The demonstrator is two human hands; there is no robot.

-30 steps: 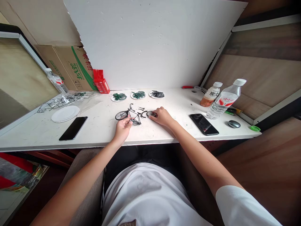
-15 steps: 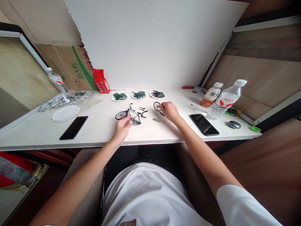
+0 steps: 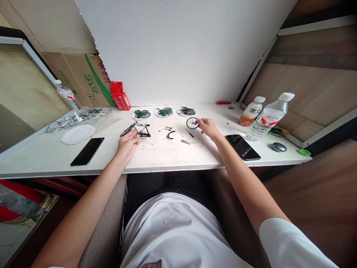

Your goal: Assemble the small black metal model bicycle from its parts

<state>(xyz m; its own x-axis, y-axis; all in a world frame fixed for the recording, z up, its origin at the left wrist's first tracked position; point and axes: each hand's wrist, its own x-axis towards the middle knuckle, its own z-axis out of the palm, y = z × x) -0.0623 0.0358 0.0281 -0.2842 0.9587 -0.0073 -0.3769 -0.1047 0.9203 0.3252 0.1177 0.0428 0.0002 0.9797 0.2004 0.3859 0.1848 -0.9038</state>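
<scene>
A small black model bicycle frame (image 3: pixel 138 130) with one wheel stands on the white table (image 3: pixel 156 154), left of centre. My left hand (image 3: pixel 128 144) grips it from the near side. My right hand (image 3: pixel 208 127) pinches a loose black spoked wheel (image 3: pixel 192 123) just above the table, right of centre. Between the hands lie small black parts: a curved mudguard (image 3: pixel 170 134), a thin rod (image 3: pixel 190 133) and a grey piece (image 3: pixel 185 141).
Three small white dishes (image 3: pixel 164 112) of green and black parts stand at the back. White plates (image 3: pixel 77 134) and a black phone (image 3: pixel 87 151) lie left; another phone (image 3: pixel 243 147), two bottles (image 3: pixel 264 117) and a mouse (image 3: pixel 279 147) lie right. A cardboard box (image 3: pixel 83 80) leans back left.
My left hand has carried the bicycle frame to the left and farther back. My right hand has lifted the loose wheel and moved it right and back, away from the small parts.
</scene>
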